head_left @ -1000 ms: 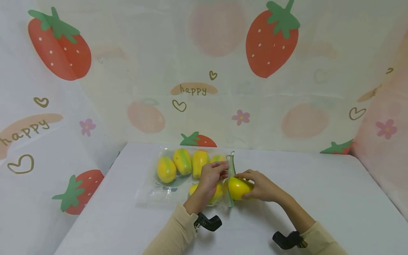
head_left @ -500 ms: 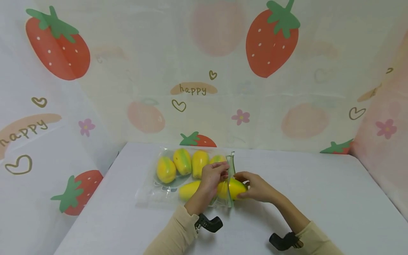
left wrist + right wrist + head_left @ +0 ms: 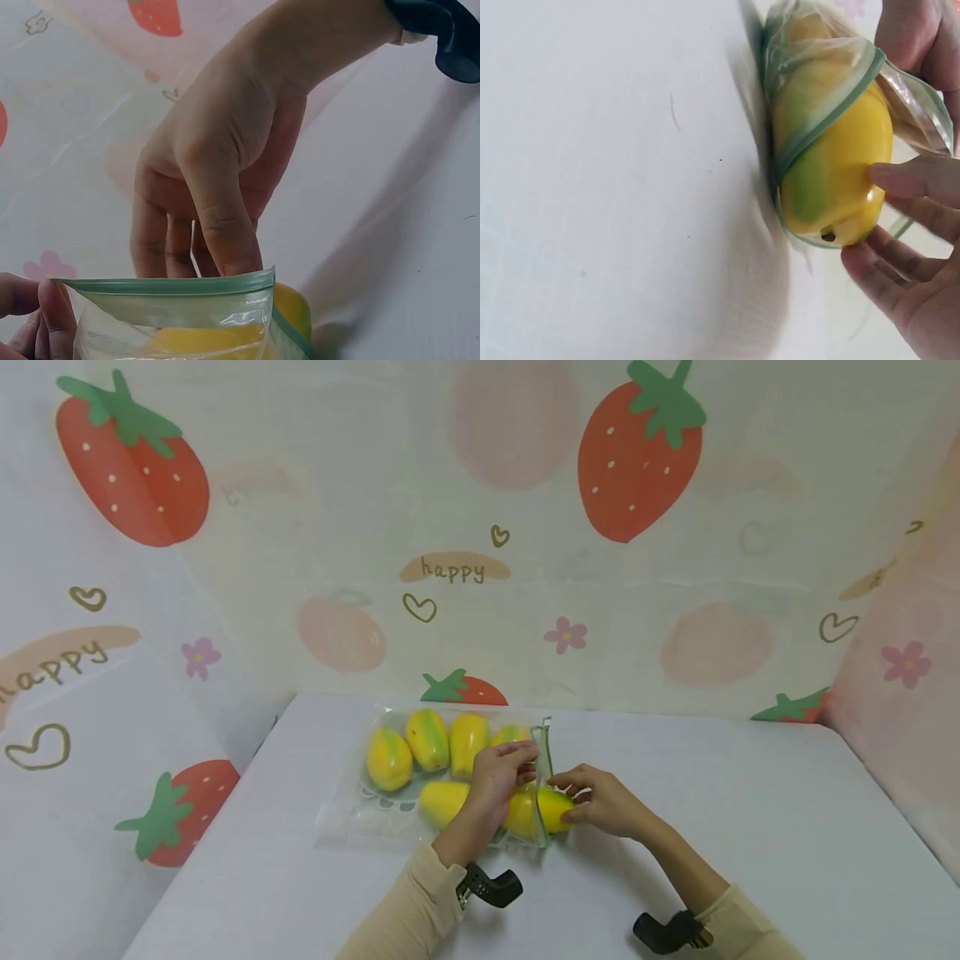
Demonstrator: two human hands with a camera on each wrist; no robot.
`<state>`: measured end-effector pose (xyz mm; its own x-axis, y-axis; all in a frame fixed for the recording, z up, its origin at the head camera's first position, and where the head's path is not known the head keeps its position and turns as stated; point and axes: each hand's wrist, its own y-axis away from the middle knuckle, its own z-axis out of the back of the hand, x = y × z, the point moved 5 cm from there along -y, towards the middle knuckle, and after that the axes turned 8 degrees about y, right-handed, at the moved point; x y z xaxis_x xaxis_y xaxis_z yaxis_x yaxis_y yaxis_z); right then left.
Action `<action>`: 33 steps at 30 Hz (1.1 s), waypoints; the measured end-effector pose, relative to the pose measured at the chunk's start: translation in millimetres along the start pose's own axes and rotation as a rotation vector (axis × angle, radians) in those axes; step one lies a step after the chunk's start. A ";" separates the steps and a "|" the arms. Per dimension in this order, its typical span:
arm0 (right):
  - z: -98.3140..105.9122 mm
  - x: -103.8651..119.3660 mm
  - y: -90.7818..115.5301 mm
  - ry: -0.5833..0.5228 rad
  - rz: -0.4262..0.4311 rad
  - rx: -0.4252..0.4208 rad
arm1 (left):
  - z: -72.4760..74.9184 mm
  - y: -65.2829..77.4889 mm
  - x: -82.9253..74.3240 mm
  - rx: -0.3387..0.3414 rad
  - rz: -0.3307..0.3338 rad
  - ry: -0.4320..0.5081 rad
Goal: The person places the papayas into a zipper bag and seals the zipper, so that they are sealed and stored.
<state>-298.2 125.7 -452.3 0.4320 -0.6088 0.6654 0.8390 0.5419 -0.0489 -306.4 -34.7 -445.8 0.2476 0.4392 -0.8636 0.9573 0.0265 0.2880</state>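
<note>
A clear zip bag (image 3: 347, 820) with a green seal strip lies flat, its mouth facing right. My left hand (image 3: 491, 777) pinches the rim of that mouth between thumb and fingers; the left wrist view shows the green strip (image 3: 165, 286) lifted there. Halfway through the opening is a yellow papaya (image 3: 555, 812) with green streaks. My right hand (image 3: 611, 802) holds its outer end, thumb on one side and fingertips on the other, as the right wrist view shows. Inside the bag lie several more papayas (image 3: 469, 745), one partly hidden behind my left wrist.
A white-covered table (image 3: 712, 860) carries everything. Behind it and at both sides hang cloth walls printed with strawberries (image 3: 641, 464). Black wrist cameras (image 3: 491, 885) are strapped to both forearms.
The papaya in my right hand has moved left, from outside the bag's mouth to partly inside. Another papaya in the bag has shifted left. My left hand has stayed at the rim.
</note>
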 end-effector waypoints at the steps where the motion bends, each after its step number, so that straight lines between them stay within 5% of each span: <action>1: 0.0 -0.3 -0.1 -0.004 -0.016 -0.003 | 0.3 -0.3 0.3 -0.002 0.002 0.003; 10: -2.5 -8.4 1.3 -0.041 -0.174 -0.003 | -0.2 -0.8 -0.1 -0.017 0.013 -0.002; 26: -17.8 -4.2 -8.4 -0.216 -0.048 -0.075 | -2.1 1.3 -4.6 0.005 -0.014 0.023; 33: -32.6 -0.3 -9.5 -0.289 0.007 -0.008 | -1.3 1.0 -2.3 0.000 -0.017 0.029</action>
<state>-295.4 101.8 -476.3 0.3263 -0.4141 0.8497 0.8395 0.5400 -0.0592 -306.2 -34.5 -442.9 0.2268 0.4649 -0.8558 0.9613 0.0340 0.2732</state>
